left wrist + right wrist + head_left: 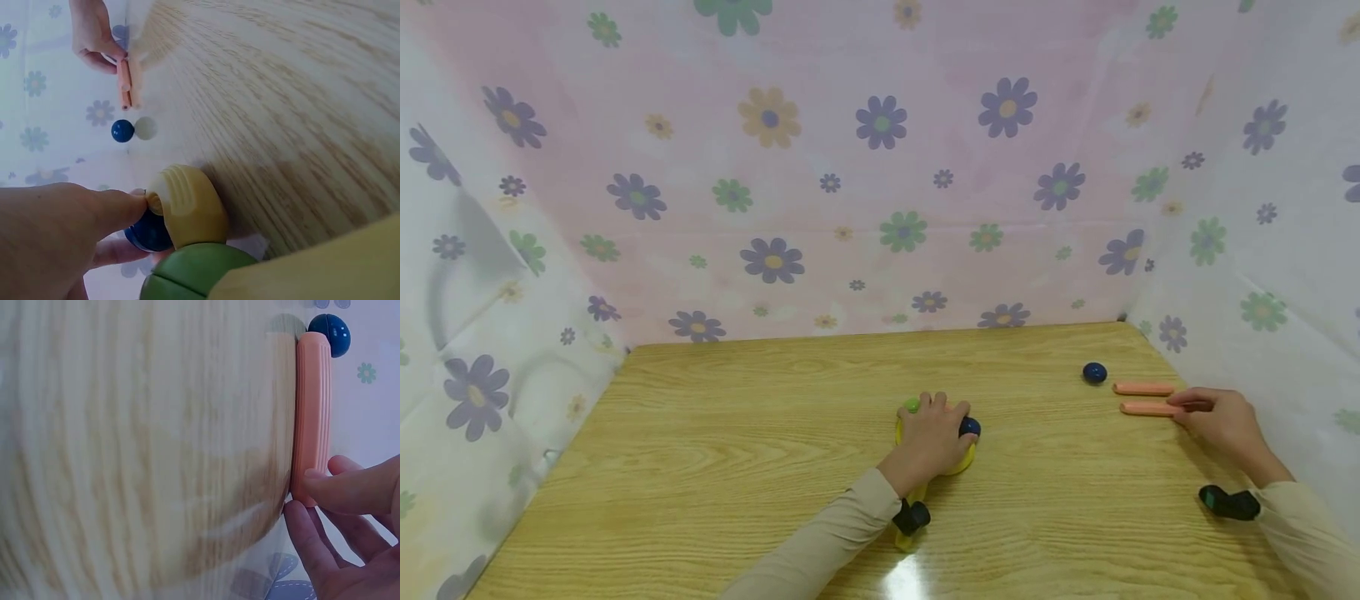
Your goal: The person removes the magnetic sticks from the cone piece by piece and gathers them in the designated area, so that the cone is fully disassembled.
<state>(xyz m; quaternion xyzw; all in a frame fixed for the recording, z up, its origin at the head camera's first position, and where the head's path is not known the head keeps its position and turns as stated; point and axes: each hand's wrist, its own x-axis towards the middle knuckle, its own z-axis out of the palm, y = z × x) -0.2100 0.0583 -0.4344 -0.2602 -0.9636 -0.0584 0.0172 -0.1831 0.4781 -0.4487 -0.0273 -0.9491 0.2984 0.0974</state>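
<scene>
While both sleeved arms reach out over the pale wood-grain tabletop (715, 450), each hand works at its own cluster of small plastic pieces. Near the middle of the table, the left hand (931, 440) lies palm down over a round yellow plastic toy (964, 460), its fingers curled over the top so that most of the toy is hidden in the head view. A dark blue plastic ball (970, 427) shows at the right edge of that hand, touching the fingers, and a small green plastic knob (912, 405) peeks out at the far left of the fingertips. In the left wrist view, a fingertip presses against a ribbed cream-yellow piece (187, 206), with the blue ball tucked just beneath it and a rounded green part right below that.

Well apart, toward the right edge of the table, the right hand (1221, 421) reaches to the nearer of two ribbed salmon-pink plastic sticks (1148, 409). Its thumb and fingertips pinch the right end of that stick, as the right wrist view shows, while the stick lies flat on the wood. The second pink stick (1142, 388) lies parallel just beyond it, untouched. A second dark blue ball (1094, 372) rests just to the left of the far stick's end, near it but apart.

A flower-printed pink and white cloth (880, 167) hangs behind and beside the table.
</scene>
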